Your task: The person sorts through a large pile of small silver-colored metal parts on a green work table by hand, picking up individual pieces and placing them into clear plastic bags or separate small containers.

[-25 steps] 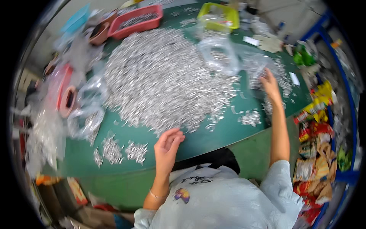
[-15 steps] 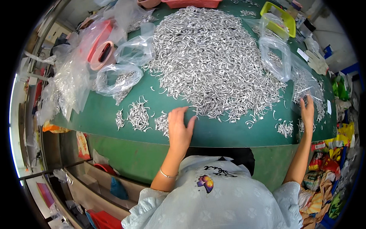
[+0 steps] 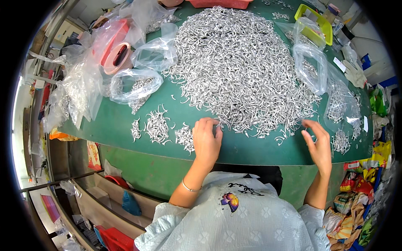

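A big heap of small curved silvery metal pieces [image 3: 243, 71] spreads over the green table [image 3: 255, 152]. My left hand [image 3: 205, 142] is at its front edge, thumb and forefinger pinched around what looks like one curved metal piece. Beside that hand lies a small pile of the pieces [image 3: 184, 138], with a larger pile [image 3: 157, 127] and a narrow one [image 3: 136, 129] farther left. My right hand [image 3: 319, 146] hovers by the heap's front right corner, thumb and fingers apart, nothing visible between them. Another small pile [image 3: 340, 141] sits just right of it.
Clear plastic bags with metal pieces lie left [image 3: 136, 88] and right [image 3: 337, 100] of the heap. A pink bowl [image 3: 112, 62] stands at left, a red tray [image 3: 220, 4] at the back, a yellow-green basket [image 3: 326, 27] at back right. Packets [image 3: 351, 182] crowd the right side.
My right hand has come left from the bag at the right to the heap's front right corner. My left hand's thumb and forefinger have drawn together at the heap's edge.
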The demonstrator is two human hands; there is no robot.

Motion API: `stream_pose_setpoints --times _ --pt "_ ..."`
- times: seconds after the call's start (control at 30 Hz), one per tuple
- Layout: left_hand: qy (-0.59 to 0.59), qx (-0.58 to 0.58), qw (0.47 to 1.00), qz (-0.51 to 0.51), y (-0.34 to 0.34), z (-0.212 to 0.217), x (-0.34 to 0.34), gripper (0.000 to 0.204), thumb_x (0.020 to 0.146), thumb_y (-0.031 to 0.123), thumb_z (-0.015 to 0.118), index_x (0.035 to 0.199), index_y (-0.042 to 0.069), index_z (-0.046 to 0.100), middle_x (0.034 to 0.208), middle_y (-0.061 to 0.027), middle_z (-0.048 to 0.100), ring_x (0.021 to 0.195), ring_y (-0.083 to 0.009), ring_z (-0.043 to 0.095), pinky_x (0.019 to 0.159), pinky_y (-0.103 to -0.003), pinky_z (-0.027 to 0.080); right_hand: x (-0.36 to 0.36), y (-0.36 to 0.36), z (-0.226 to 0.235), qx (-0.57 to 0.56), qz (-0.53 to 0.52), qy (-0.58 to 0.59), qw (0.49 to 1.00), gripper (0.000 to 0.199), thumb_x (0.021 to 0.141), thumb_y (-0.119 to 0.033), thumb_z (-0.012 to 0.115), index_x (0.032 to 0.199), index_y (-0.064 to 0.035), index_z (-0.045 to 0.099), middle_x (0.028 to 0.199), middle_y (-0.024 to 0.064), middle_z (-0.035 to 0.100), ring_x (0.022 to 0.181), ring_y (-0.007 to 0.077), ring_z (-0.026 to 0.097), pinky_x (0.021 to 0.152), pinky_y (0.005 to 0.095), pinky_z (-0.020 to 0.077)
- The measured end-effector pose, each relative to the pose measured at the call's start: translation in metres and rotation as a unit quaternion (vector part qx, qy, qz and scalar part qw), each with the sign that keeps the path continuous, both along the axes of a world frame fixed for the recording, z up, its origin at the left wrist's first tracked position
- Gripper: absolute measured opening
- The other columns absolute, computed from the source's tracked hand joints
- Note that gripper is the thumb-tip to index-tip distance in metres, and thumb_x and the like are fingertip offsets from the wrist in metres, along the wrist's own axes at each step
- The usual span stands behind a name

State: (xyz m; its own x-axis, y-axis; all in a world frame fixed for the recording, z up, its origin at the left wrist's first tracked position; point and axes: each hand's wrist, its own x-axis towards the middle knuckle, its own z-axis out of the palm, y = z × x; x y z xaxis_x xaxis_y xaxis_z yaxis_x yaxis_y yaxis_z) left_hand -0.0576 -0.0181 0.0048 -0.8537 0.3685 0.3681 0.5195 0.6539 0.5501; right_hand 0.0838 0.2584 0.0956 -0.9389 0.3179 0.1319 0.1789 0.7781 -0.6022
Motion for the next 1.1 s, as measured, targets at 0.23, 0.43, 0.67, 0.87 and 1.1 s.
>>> stream_pose_setpoints --times 0.23,0.43,0.67,0.87,1.1 --pt "-0.032 -0.002 0.999 0.009 0.002 0.005 0.001 0.024 0.071 0.004 0.073 0.092 0.005 0.060 0.092 -0.0084 0.056 0.084 -0.0280 0.053 0.071 -0.038 0.041 -0.019 -0.028 -0.011 -0.076 0.082 0.017 0.994 0.024 0.081 -0.002 0.065 0.104 0.0027 0.061 0.097 0.0154 0.064 0.089 0.0303 0.062 0.080 0.0343 0.0482" --pt "-0.141 0.095 0.985 0.024 0.006 0.010 -0.003 0.022 0.071 0.004 0.073 0.090 0.004 0.061 0.088 -0.0081 0.053 0.081 -0.0257 0.052 0.071 -0.036 0.043 -0.024 -0.043 -0.018 -0.113 0.121 0.022 0.986 0.021 0.081 -0.002 0.065 0.102 0.0024 0.062 0.095 0.0141 0.064 0.089 0.0304 0.062 0.079 0.0359 0.0484" --pt "0.075 0.159 0.983 -0.052 0.023 0.047 -0.005 0.030 0.067 -0.003 0.073 0.093 0.004 0.062 0.086 -0.0078 0.056 0.080 -0.0230 0.057 0.073 -0.031 0.047 -0.033 -0.056 -0.028 -0.120 0.153 0.062 0.979 0.022 0.082 -0.003 0.064 0.104 0.0011 0.062 0.093 0.0136 0.065 0.085 0.0274 0.062 0.076 0.0344 0.0487" --pt "0.009 0.163 0.974 -0.154 0.042 0.032 0.007 0.031 0.068 -0.004 0.071 0.096 0.002 0.059 0.101 -0.0119 0.056 0.092 -0.0309 0.058 0.077 -0.038 0.047 -0.048 -0.081 -0.044 -0.316 0.089 0.068 0.942 0.036 0.085 -0.003 0.061 0.120 -0.0004 0.055 0.100 0.0109 0.064 0.084 0.0201 0.061 0.075 0.0293 0.0484" --pt "-0.025 0.167 0.973 -0.157 0.049 0.031 0.007 0.028 0.072 -0.006 0.068 0.097 0.000 0.057 0.102 -0.0126 0.053 0.086 -0.0290 0.059 0.067 -0.036 0.050 -0.065 -0.085 -0.047 -0.253 0.096 0.102 0.957 0.033 0.085 -0.003 0.062 0.116 0.0007 0.056 0.104 0.0109 0.060 0.084 0.0196 0.060 0.071 0.0296 0.0483"
